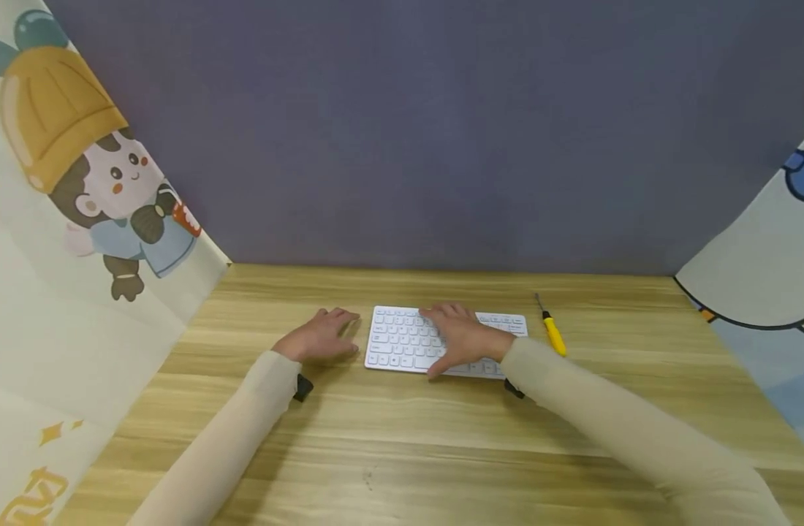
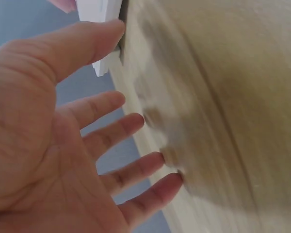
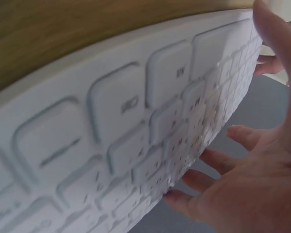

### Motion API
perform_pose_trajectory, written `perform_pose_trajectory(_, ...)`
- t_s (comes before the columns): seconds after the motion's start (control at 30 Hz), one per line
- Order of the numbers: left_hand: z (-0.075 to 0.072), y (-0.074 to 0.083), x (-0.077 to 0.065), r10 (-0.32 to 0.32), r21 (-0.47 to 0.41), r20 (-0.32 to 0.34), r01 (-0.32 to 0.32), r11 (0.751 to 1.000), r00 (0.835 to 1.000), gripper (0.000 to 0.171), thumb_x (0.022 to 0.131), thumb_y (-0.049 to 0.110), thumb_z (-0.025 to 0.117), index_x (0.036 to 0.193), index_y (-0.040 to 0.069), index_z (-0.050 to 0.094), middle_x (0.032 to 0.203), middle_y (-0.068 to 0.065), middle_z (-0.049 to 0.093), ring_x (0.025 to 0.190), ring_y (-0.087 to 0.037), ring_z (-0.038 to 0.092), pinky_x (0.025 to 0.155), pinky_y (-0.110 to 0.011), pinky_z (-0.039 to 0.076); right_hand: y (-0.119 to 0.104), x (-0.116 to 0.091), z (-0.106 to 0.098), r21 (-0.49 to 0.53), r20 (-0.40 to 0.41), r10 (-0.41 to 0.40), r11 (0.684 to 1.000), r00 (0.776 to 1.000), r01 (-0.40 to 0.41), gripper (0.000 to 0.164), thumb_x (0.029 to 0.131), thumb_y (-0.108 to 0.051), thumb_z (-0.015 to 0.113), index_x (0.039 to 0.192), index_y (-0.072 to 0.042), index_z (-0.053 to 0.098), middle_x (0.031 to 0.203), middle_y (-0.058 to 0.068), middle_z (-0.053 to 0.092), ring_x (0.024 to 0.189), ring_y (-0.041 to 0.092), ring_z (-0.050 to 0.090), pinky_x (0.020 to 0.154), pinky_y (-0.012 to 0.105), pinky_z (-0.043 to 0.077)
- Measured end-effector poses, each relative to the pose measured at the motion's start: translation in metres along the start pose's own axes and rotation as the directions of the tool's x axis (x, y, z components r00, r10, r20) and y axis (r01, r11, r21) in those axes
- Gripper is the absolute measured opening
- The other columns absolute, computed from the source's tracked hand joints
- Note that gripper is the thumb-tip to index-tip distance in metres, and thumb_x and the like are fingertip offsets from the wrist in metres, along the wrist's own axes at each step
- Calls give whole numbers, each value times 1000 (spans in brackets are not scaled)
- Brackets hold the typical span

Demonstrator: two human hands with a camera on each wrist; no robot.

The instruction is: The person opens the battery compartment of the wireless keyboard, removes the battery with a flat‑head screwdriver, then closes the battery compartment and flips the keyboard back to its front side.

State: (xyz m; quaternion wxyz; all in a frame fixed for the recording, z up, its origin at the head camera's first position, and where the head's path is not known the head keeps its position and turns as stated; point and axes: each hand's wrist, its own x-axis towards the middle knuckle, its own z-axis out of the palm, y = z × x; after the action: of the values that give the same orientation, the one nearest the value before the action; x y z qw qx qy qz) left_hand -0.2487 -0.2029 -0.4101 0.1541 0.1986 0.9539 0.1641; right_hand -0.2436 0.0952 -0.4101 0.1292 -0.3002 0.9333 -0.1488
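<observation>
A white keyboard lies on the wooden table. My right hand spans it from above, holding it by its long sides, with the thumb at the near edge and the fingertips at the far edge. The right wrist view shows the spread fingers along the keyboard's far side. Just left of the keyboard, my left hand holds nothing. Its fingers are spread and loosely extended near the tabletop, and in the left wrist view its thumb overlaps the keyboard's end.
A screwdriver with a yellow handle lies to the right of the keyboard. The wooden table meets a dark grey panel at the back. Printed side walls stand at left and right.
</observation>
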Motion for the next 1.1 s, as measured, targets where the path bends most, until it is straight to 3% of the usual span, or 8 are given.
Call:
perform_pose_trajectory(0.27,2,6,1,54,131,-9,-52,990,998,65,84,34,69,140,10,46,143,-11,38,127,-37,32,100,-55,31,-6,5,2,-50,28,56,997,998,-55,123,58,-59,82,152,-13,17,153,18,16,138,38,12,107,59,11)
perform_pose_trajectory(0.53,0,8,-2,48,132,-8,-46,990,999,65,85,32,69,140,8,45,143,-13,38,127,-39,31,101,-56,29,-9,6,3,-108,12,40,993,999,-38,120,61,-59,81,152,-11,19,151,18,20,137,36,16,106,60,14)
perform_pose_trajectory(0.77,2,5,-2,51,142,-1,-51,989,999,65,86,32,68,140,6,44,143,-14,37,127,-39,31,101,-57,28,-8,9,5,-169,-45,10,985,999,-17,121,56,-62,82,149,-9,26,144,16,32,130,33,29,105,54,22)
perform_pose_trajectory(1.1,3,4,-2,45,154,-2,-44,987,999,64,85,34,69,140,9,45,142,-12,38,128,-42,30,100,-60,28,-4,11,5,-151,-78,-3,988,997,-9,126,50,-64,82,149,-7,27,142,14,35,129,31,32,106,51,23)
